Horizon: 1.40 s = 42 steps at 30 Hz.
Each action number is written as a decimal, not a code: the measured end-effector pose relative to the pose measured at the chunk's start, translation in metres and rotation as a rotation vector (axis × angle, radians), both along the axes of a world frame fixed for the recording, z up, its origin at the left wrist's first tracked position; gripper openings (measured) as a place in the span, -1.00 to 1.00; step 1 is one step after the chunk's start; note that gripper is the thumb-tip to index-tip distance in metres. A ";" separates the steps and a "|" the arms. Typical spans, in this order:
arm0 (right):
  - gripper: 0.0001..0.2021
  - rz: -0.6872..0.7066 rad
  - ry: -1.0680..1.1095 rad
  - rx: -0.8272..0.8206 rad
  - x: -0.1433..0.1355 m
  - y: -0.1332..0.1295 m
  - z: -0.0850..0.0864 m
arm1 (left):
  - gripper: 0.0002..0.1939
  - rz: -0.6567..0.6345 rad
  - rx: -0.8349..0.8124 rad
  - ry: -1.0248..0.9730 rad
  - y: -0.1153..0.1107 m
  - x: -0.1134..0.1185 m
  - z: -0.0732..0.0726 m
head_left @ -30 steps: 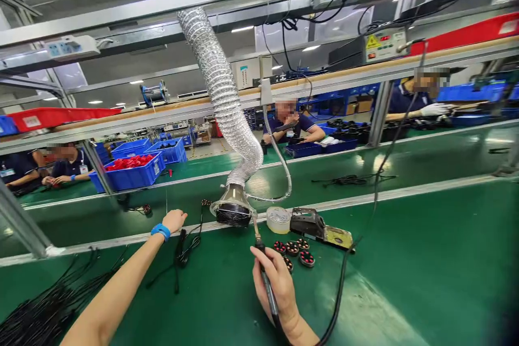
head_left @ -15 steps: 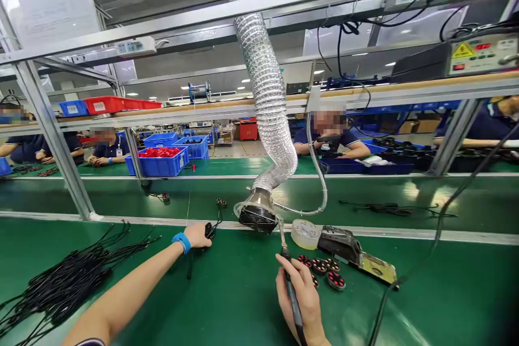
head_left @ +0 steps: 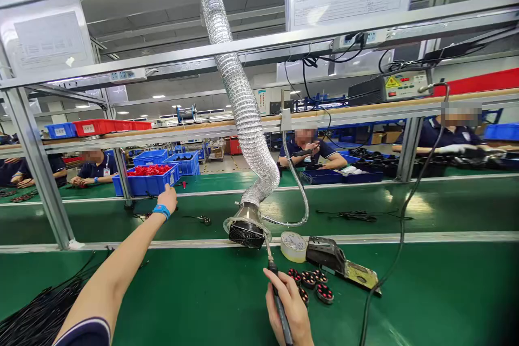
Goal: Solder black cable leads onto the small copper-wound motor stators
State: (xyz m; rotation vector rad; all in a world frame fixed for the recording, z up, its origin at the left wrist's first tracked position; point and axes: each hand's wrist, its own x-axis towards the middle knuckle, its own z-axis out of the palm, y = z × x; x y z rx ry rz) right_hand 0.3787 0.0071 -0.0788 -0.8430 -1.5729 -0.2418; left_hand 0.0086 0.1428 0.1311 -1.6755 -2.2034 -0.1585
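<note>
My right hand (head_left: pixel 288 305) is closed around a soldering iron (head_left: pixel 279 303), its tip end pointing up beside the fume extractor hood (head_left: pixel 246 230). Several small round black parts with red and pale spots (head_left: pixel 324 293) lie just right of that hand. Stretched far forward, my left hand (head_left: pixel 170 201), with a blue wristband, is over the far green strip, in front of a blue bin of red parts (head_left: pixel 152 171). Its fingers are mostly hidden, so its grip is unclear. A small round part with a black cable (head_left: pixel 205 220) lies on the strip to its right.
Black cables (head_left: pixel 40 308) are heaped at left under my arm. A tape roll (head_left: pixel 293 247) and a black-and-yellow tool (head_left: pixel 344 265) lie by the rail. The iron's cord (head_left: pixel 399 248) hangs at right. Metal posts (head_left: pixel 38 167) frame the bench; co-workers sit opposite.
My left hand has let go of the black cable and moved forward and left past the rail. The cable now lies on the far strip. My right hand still holds the soldering iron.
</note>
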 end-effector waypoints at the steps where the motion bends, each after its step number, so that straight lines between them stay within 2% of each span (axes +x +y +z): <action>1: -0.65 0.000 0.005 0.002 0.000 0.000 0.000 | -0.56 -0.005 -0.009 -0.032 -0.001 0.004 -0.007; 3: -0.64 0.006 0.014 0.006 -0.001 0.001 0.000 | -0.62 -0.036 -0.065 -0.115 -0.008 0.020 -0.035; 7: -0.59 0.020 0.015 0.004 -0.004 0.003 0.000 | -0.75 -0.168 -0.190 -0.275 -0.036 0.068 -0.119; 9: -0.59 0.009 0.017 -0.007 -0.004 0.003 0.002 | -0.63 -0.208 -0.174 -0.295 -0.051 0.088 -0.155; 11: -0.61 -0.022 0.032 -0.020 -0.002 0.004 0.007 | -0.56 -0.286 -0.097 -0.315 -0.061 0.099 -0.179; 13: -0.62 -0.062 0.068 -0.026 0.001 0.005 0.013 | -0.55 -0.378 -0.067 -0.334 -0.063 0.101 -0.192; 15: -0.63 -0.095 0.132 -0.040 0.005 0.007 0.020 | -0.57 -0.428 -0.088 -0.357 -0.059 0.097 -0.196; 19: -0.66 -0.118 0.282 -0.105 0.012 0.012 0.030 | -0.57 -0.432 -0.098 -0.411 -0.046 0.087 -0.194; 23: -0.69 -0.113 0.392 -0.189 0.017 0.014 0.035 | -0.59 -0.443 -0.083 -0.429 -0.044 0.087 -0.193; 27: -0.68 -0.084 0.477 -0.313 0.022 0.018 0.030 | -0.58 -0.462 -0.078 -0.447 -0.048 0.091 -0.192; 30: -0.68 -0.005 0.533 -0.392 0.025 0.023 0.021 | -0.56 -0.452 -0.086 -0.459 -0.048 0.091 -0.193; 33: -0.67 0.052 0.534 -0.414 0.026 0.026 0.012 | -0.56 -0.458 -0.086 -0.485 -0.045 0.089 -0.196; 36: -0.66 0.046 0.476 -0.432 0.029 0.028 0.009 | -0.58 -0.481 -0.084 -0.511 -0.042 0.089 -0.196; 39: -0.64 0.020 0.417 -0.412 0.038 0.034 0.015 | -0.61 -0.497 -0.073 -0.525 -0.043 0.090 -0.195; 42: -0.63 0.005 0.383 -0.378 0.053 0.046 0.029 | -0.64 -0.508 -0.065 -0.538 -0.045 0.092 -0.195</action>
